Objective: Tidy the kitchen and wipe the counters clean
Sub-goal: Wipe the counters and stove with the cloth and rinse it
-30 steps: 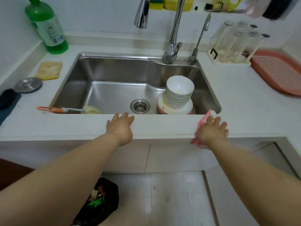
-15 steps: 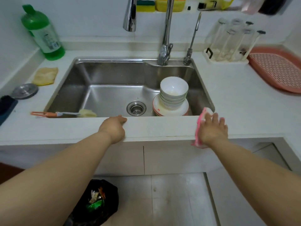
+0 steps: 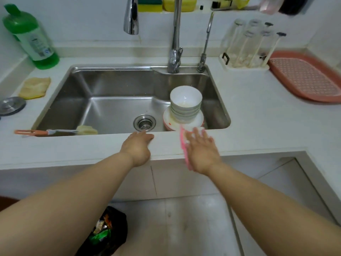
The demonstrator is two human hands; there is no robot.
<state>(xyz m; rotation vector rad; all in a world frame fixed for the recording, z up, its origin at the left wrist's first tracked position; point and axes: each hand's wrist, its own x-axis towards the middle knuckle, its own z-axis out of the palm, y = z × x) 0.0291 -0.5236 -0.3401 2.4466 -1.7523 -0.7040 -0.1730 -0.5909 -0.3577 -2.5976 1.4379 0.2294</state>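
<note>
Cloth [image 3: 184,145] is being pressed flat by the right hand [image 3: 202,153], fingers straight, onto the tabletop [image 3: 258,122] lip just in front of the sink [image 3: 118,100]. Left hand [image 3: 137,147] is resting open beside it. Even pressure is probably being needed along that edge.
</note>
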